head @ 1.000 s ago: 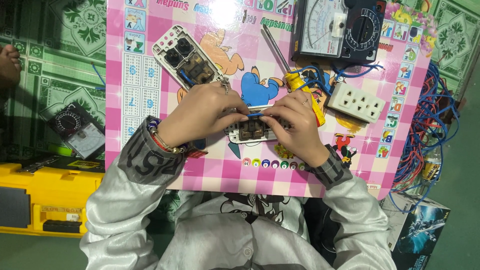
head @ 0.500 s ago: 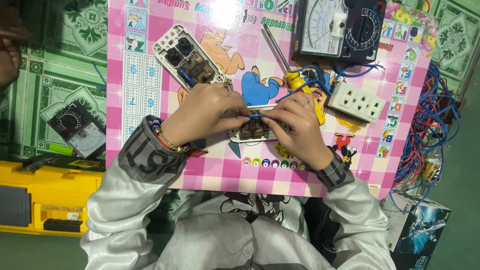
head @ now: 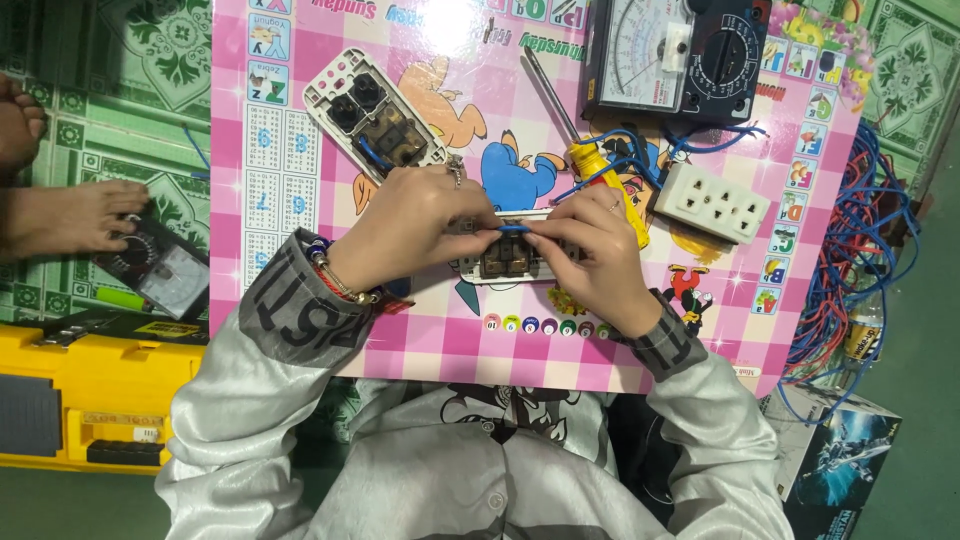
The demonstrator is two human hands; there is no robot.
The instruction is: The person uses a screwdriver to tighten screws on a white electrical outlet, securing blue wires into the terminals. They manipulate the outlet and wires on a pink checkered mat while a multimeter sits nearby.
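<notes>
A short blue wire [head: 512,229] is pinched at each end by the closed fingertips of the left hand [head: 415,235] and right hand [head: 590,250], over a switch module [head: 508,258] lying on the pink checked board [head: 300,150], near a yellow-handled screwdriver [head: 585,150].

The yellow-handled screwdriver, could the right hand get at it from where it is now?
Probably yes: the yellow-handled screwdriver lies uncovered just beyond the right hand, though that hand is pinching a short blue wire with the left hand.

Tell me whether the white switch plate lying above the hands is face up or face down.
Face down: the white switch plate shows its dark module backs and a blue wire.
</notes>
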